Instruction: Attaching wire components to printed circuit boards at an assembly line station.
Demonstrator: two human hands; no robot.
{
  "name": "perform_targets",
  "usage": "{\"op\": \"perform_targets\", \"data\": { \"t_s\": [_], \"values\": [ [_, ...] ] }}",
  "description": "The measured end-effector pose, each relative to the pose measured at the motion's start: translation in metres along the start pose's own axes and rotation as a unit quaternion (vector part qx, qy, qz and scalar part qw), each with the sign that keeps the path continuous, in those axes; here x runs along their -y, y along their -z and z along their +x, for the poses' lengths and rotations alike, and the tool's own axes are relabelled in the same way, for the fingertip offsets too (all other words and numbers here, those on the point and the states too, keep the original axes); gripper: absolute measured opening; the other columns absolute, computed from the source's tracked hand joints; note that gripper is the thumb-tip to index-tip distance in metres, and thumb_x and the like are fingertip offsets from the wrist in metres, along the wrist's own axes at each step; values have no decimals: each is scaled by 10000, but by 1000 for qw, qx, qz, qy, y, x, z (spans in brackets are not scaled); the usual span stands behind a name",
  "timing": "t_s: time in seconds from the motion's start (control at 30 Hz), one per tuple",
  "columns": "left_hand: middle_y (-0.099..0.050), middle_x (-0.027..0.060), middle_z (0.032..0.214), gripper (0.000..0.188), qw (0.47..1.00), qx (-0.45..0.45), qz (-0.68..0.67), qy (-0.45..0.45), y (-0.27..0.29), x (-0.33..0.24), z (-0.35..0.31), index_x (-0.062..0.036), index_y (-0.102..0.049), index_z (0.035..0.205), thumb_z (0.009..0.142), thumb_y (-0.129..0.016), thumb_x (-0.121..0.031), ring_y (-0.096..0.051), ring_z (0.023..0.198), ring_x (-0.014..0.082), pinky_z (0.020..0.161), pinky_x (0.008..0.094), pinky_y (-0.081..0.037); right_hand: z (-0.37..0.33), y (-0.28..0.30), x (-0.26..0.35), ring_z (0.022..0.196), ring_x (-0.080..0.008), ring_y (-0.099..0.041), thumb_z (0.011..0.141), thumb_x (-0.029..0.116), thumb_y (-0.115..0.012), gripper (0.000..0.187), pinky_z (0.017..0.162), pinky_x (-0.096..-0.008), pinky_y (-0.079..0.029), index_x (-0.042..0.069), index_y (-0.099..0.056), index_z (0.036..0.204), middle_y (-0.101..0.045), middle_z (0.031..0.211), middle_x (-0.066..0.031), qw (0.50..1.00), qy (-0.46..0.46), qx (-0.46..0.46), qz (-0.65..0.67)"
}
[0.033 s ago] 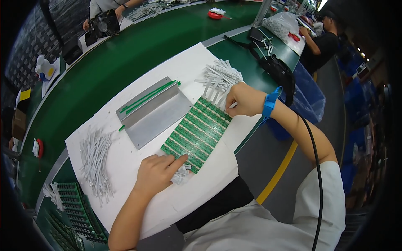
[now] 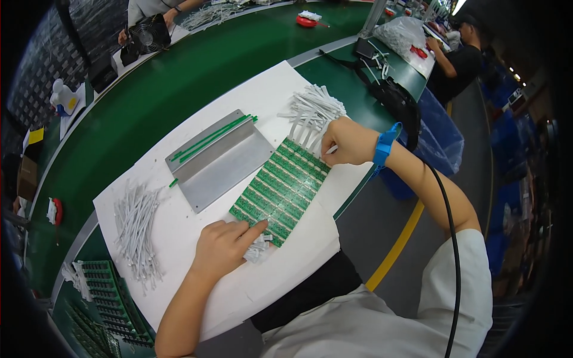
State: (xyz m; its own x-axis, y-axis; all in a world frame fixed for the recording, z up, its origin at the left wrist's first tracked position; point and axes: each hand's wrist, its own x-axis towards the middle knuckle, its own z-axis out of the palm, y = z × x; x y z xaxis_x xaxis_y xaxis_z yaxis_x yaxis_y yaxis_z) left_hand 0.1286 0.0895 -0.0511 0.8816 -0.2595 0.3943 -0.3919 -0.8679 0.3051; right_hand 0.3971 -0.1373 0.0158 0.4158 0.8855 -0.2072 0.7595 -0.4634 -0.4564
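Note:
A green circuit board panel [image 2: 277, 194], divided into rows of small boards, lies at a slant on white paper [image 2: 179, 238]. White flat cables [image 2: 307, 134] run out from its far edge. At its far right corner, my right hand [image 2: 349, 143] is closed in a pinch on a white flat cable [image 2: 332, 150]; the fingertips are partly hidden. My left hand [image 2: 225, 244] rests at the near left corner, its index finger stretched onto the panel and the other fingers loosely bent. Beside that hand sit white connectors [image 2: 260, 246] at the panel's near edge.
Left of the panel stands an angled metal fixture [image 2: 221, 161] with green strips [image 2: 209, 140]. White cables lie in a left bundle [image 2: 136, 230] and a far pile [image 2: 319, 104]. More panels [image 2: 110, 298] are stacked at lower left. A black strap [image 2: 391, 98] lies at right; co-workers sit beyond.

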Motion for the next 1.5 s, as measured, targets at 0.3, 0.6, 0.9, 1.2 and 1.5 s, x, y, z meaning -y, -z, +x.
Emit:
{"op": "perform_targets", "data": {
  "t_s": [0.3, 0.6, 0.9, 1.2, 1.5],
  "values": [
    [-502, 1, 672, 374, 1000, -1, 0, -8, -1, 0, 0, -131, -695, 1086, 723, -769, -183, -558, 550, 167, 503, 324, -413, -2, 4, -5, 742, -223, -709, 750, 131, -736, 185, 748, -305, -560, -15, -759, 860, -736, 808, -141, 1000, -9, 18, 20],
    [-531, 56, 725, 318, 948, -130, -264, 120, 4, -1, -4, -83, -518, 1090, 840, -714, -88, -535, 539, 185, 533, 305, -441, -38, -18, 46, 880, -273, -672, 775, 172, -747, 169, 785, -381, -525, 35, -745, 873, -699, 875, -125, 977, -74, -163, -118],
    [-486, 90, 714, 162, 596, -26, -756, 270, 14, -37, 3, -74, -380, 1077, 1043, -461, -210, -448, 508, 122, 473, 293, -421, -65, -94, 149, 801, -152, -638, 802, 29, -765, 315, 748, -287, -500, -2, -671, 1100, -660, 968, -98, 871, 81, -373, 310],
    [-532, 59, 752, 163, 680, -57, -674, 283, -7, -29, -2, -51, -424, 1121, 1060, -452, -200, -537, 630, 121, 568, 296, -485, -44, -145, 158, 833, -145, -638, 968, 36, -613, 73, 794, -269, -510, -26, -620, 1005, -653, 883, -74, 759, 66, -394, 515],
    [-651, 81, 817, 371, 989, -115, -89, 7, 8, 7, -15, -57, -562, 1005, 689, -746, 9, -605, 630, 225, 606, 315, -487, -59, -83, 71, 650, -94, -604, 982, 126, -605, 189, 549, -240, -499, -50, -674, 994, -661, 775, -62, 877, -99, -289, 371]
  ]
}}
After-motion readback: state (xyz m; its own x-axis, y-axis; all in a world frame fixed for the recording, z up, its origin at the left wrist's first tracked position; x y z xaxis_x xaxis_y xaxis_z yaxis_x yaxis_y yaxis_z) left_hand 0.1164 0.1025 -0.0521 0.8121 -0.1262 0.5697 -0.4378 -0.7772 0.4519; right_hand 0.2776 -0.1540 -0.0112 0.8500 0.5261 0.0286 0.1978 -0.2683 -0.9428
